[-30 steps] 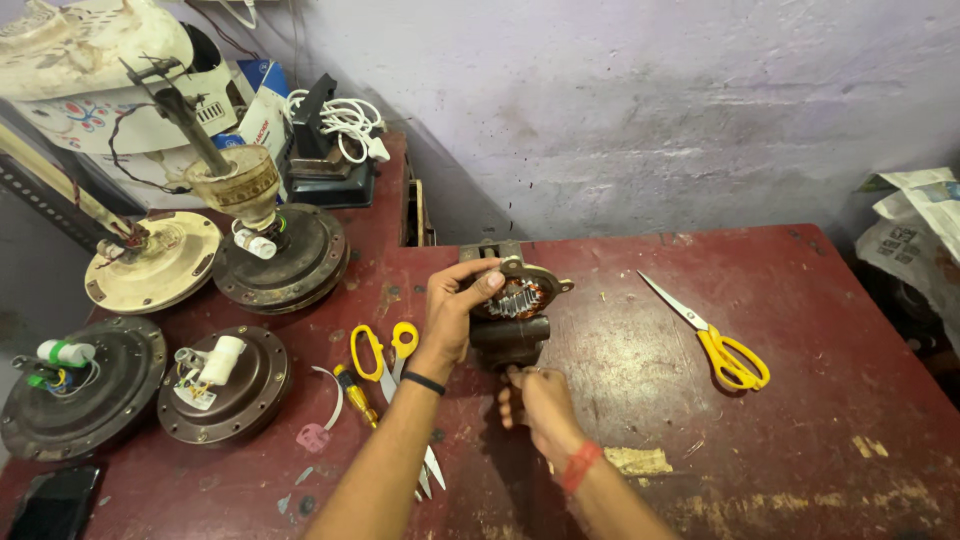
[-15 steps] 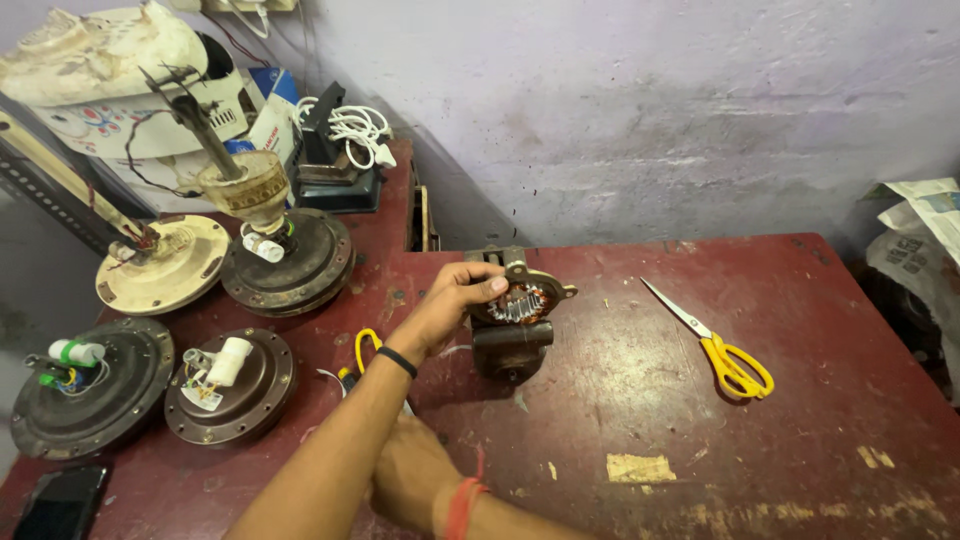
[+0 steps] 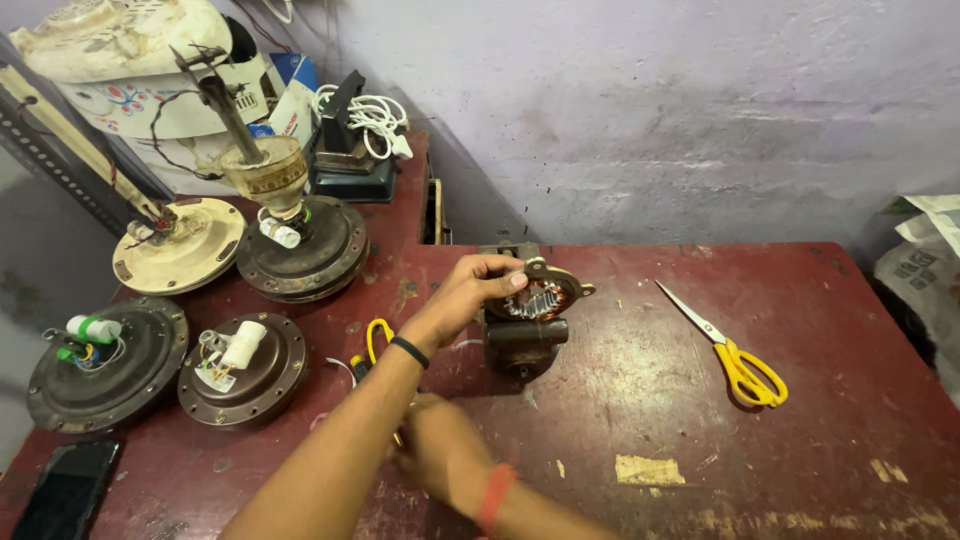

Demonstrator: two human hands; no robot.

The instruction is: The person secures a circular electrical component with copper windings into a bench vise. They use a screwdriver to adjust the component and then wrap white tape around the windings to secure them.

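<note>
- Head view: we look down on a dark red surface [image 3: 820, 420] set against a pale purple wall.
- Our left hand [image 3: 478, 285] reaches forward with the arm stretched out across the frame, a black band at the wrist. Its fingers [image 3: 505, 270] curl over the near rim of a small motor stator [image 3: 540, 298] with copper windings, grasping it from the left side.
- The stator sits on top of a dark brown vise-like block [image 3: 525, 345], near the middle of the surface, close to the back wall.
- Our right hand [image 3: 440, 450] lies low in the frame, close to us, crossing under the left forearm. It shows its back to the camera, with an orange band at the wrist; we cannot tell whether it is clenched or released, or whether it holds anything.
- Yellow-handled scissors [image 3: 740, 362] lie well apart to the right of the stator, blades pointing to the back left.
- Another yellow-handled tool [image 3: 378, 335] lies just beside the left forearm, partly hidden by it.
- Round fan motor housings [image 3: 245, 370] stand on the left, with a dark phone [image 3: 65, 485] at the near left corner.
</note>
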